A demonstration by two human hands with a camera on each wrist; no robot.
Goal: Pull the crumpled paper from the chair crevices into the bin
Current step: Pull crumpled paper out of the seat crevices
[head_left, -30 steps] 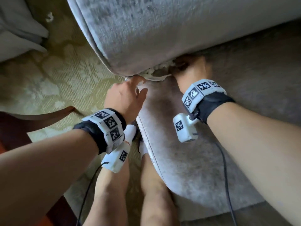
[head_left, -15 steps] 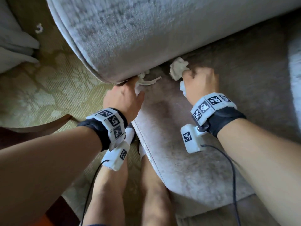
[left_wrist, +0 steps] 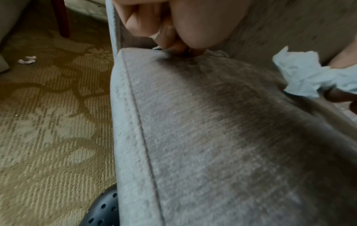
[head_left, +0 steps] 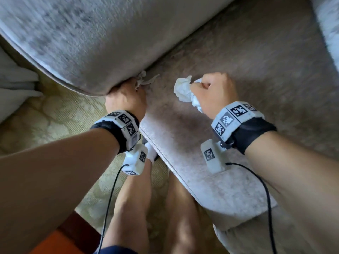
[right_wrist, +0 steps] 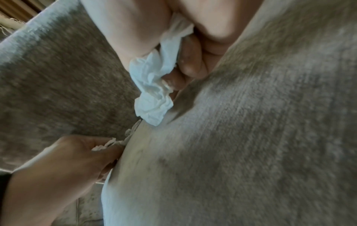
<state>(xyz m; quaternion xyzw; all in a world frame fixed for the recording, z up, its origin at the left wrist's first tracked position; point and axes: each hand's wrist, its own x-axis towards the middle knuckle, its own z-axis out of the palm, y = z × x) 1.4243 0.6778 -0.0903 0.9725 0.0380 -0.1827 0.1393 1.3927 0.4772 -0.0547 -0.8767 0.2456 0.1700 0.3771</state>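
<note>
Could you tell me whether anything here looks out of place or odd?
Yes: a paper scrap lies loose on the carpet, away from the chair. More paper is wedged in the crevice at the left hand; the right hand grips a wad.

Matt plush seat cushion [head_left: 201, 162], crinkled white paper [head_left: 183, 88], ribbed carpet [left_wrist: 48, 122]

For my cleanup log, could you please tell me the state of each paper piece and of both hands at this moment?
White paper wad: out of the crevice, gripped above the seat cushion.
Right hand: fisted round the wad.
Paper strip: still wedged between armrest and cushion.
Left hand: fingers at the crevice, pinching the strip.
Paper scrap: lying loose on the carpet.
</note>
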